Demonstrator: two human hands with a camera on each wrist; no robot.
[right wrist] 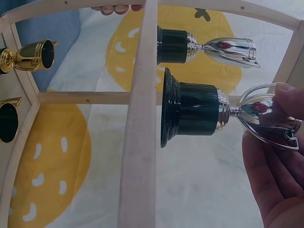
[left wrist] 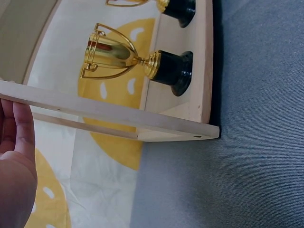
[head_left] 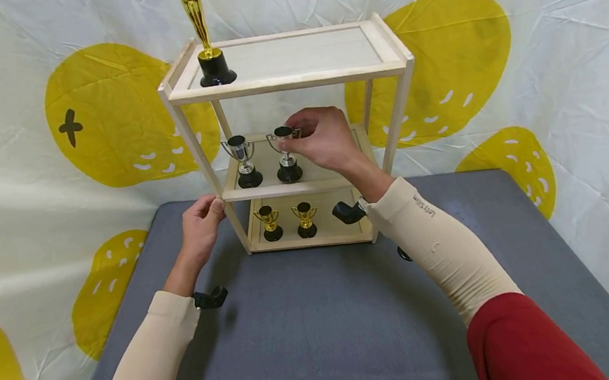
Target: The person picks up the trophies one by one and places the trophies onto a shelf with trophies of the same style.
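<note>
My right hand (head_left: 327,138) pinches a small silver trophy cup (right wrist: 197,109) by its bowl and handle, fingers on one side and thumb on the other. The cup stands upright at the middle shelf (head_left: 321,185), its black base right at the board. To its left on that shelf is a second silver trophy cup (head_left: 244,159). My left hand (head_left: 199,229) grips the front left post (left wrist: 114,114) of the wooden rack, level with the middle shelf. Below, two gold trophy cups (head_left: 268,220) with black bases stand on the bottom shelf.
A tall gold figure trophy (head_left: 205,39) stands at the left of the top shelf (head_left: 296,58). The rack rests on a grey cloth-covered table (head_left: 318,325). A white curtain (head_left: 559,64) with yellow shapes hangs behind. A small dark object (head_left: 403,254) lies beside my right forearm.
</note>
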